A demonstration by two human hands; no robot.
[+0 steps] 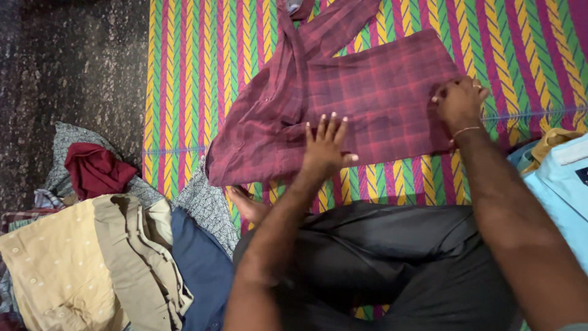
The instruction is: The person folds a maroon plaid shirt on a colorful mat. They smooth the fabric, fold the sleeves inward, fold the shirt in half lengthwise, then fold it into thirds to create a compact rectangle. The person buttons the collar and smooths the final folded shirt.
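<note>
Maroon plaid cotton shirt (367,98) lies flat on the striped woven plastic mat (184,73), long axis roughly left-right across the person's front. Left hand (324,144) rests on its near edge, fingers spread flat. Right hand (459,101) pinches the right-side edge, fingers curled tight on fabric.

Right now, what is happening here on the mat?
A person sits cross-legged on a striped mat with a maroon checked shirt spread in front. The left hand lies flat on the shirt, fingers spread. The right hand pinches the shirt's right edge. A pile of clothes lies at the person's left, and light blue fabric at the right.
</note>
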